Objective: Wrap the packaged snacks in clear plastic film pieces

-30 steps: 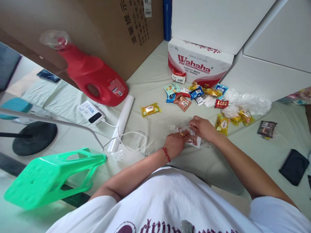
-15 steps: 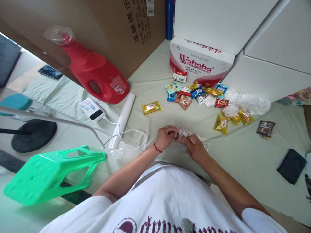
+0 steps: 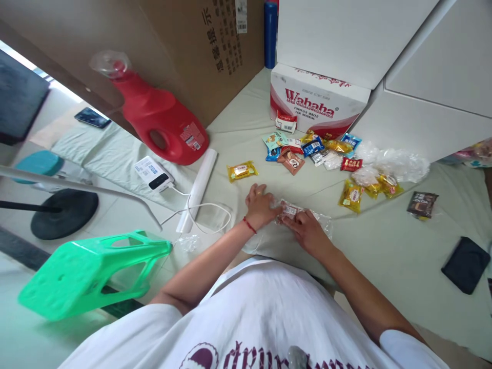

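Observation:
A small pinkish-brown snack packet (image 3: 291,210) lies inside a clear plastic bag (image 3: 322,222) close in front of my body. My right hand (image 3: 310,234) grips the packet's right side through the plastic, index finger laid along its lower edge. At the left end is my left hand (image 3: 262,207), a red cord round its wrist; its fingers are apart and lifted, and the thumb reaches to the bag's edge. Just beyond it rests a yellow-wrapped snack (image 3: 242,170). Several wrapped snacks, among them a brown one (image 3: 291,160), lie piled farther back.
A Wahaba carton (image 3: 319,102) stands behind the pile. Crumpled clear plastic (image 3: 402,164) and a dark snack packet (image 3: 422,204) are to the right. On the left are a red jug (image 3: 163,120), a white power bank (image 3: 154,173) with its cable, a white roll (image 3: 198,189) and a green stool (image 3: 77,277).
My left hand has loosened from the packet's left end, its fingers lifting and spreading to the left. The right hand stays on the packet. The whole view has shifted slightly.

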`<state>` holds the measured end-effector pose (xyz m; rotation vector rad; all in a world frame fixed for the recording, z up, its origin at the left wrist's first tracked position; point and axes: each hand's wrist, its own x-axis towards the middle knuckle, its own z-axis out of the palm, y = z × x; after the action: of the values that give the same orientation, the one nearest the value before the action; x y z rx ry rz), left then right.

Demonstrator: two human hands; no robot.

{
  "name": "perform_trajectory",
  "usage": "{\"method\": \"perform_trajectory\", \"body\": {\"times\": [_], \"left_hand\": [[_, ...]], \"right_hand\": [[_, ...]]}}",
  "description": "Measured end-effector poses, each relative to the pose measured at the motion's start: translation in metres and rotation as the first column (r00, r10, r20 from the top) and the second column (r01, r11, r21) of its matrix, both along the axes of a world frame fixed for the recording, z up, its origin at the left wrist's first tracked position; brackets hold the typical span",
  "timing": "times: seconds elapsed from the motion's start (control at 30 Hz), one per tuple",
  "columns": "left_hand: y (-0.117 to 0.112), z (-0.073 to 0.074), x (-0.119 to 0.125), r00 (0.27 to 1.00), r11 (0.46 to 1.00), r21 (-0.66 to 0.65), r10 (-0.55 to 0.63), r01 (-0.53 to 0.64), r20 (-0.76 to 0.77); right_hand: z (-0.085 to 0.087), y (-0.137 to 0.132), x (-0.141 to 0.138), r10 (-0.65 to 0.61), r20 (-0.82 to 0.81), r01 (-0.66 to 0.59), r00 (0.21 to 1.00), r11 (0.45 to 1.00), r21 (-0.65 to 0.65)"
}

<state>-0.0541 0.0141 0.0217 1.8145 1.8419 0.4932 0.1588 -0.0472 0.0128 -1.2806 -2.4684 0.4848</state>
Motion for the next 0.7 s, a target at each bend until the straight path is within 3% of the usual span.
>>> {"method": "perform_trajectory", "body": {"times": [0.13,0.27,0.37,0.47,0.53,0.57,0.63,0.7], "left_hand": [[-0.014,0.025,-0.006,0.980,0.987,-0.059,-0.138,0.148,0.145],[-0.026,0.039,0.014,0.946,0.988,-0.073,-0.108,0.136,0.306],[-0.031,0.034,0.032,0.919,0.976,-0.104,-0.142,0.192,0.369],[-0.035,0.021,0.039,0.939,0.976,0.021,-0.216,0.218,0.267],[-0.038,0.011,0.042,0.964,0.978,0.098,-0.198,0.183,0.176],[-0.039,0.007,0.043,0.976,0.982,0.121,-0.165,0.148,0.141],[-0.039,0.002,0.045,0.994,0.989,0.138,-0.062,0.049,0.091],[-0.036,-0.001,0.047,0.998,0.993,0.104,0.044,-0.050,0.054]], "right_hand": [[0.000,0.004,0.000,0.028,-0.073,-0.031,0.997,0.999,-0.030],[-0.003,0.005,-0.001,0.040,-0.077,-0.041,0.996,0.999,-0.011],[-0.002,0.001,0.003,0.039,-0.105,-0.040,0.994,0.999,-0.013],[0.006,-0.006,0.012,0.056,-0.253,-0.076,0.966,0.995,-0.071],[0.012,-0.013,0.020,-0.013,-0.388,-0.054,0.921,0.985,-0.161],[0.014,-0.016,0.024,-0.106,-0.442,0.012,0.891,0.978,-0.210],[0.014,-0.019,0.034,-0.375,-0.467,0.281,0.801,0.924,-0.261],[0.009,-0.019,0.044,-0.593,-0.396,0.579,0.701,0.798,-0.169]]}}
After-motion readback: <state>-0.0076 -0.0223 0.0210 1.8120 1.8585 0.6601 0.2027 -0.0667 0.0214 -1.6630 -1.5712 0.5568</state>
